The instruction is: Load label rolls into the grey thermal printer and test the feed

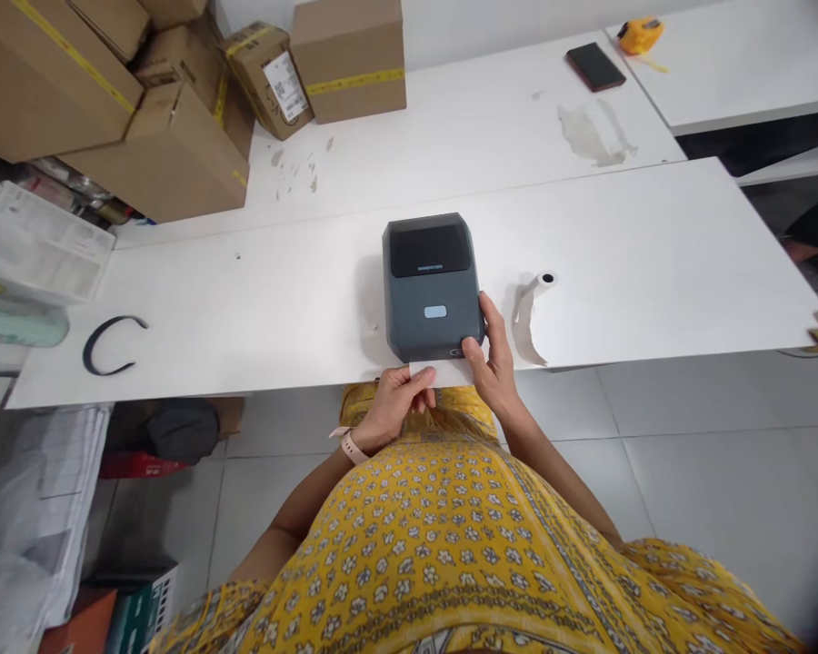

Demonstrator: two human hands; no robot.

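Note:
A dark grey label printer (pixel 433 289) stands at the front edge of the white table. White label paper (pixel 450 371) sticks out of its front. My left hand (pixel 401 400) pinches the left end of this paper between thumb and fingers. Around the printer's front right corner rests my right hand (pixel 494 363), thumb on the front by a small button and fingers along the side. Right of the printer lies a small, partly unrolled paper roll (pixel 537 300).
Cardboard boxes (pixel 170 154) are stacked at the back left. A black headband (pixel 99 345) lies on the left of the white table (pixel 279 309). Farther back on the right are a phone (pixel 595 67) and a yellow tape measure (pixel 641 34).

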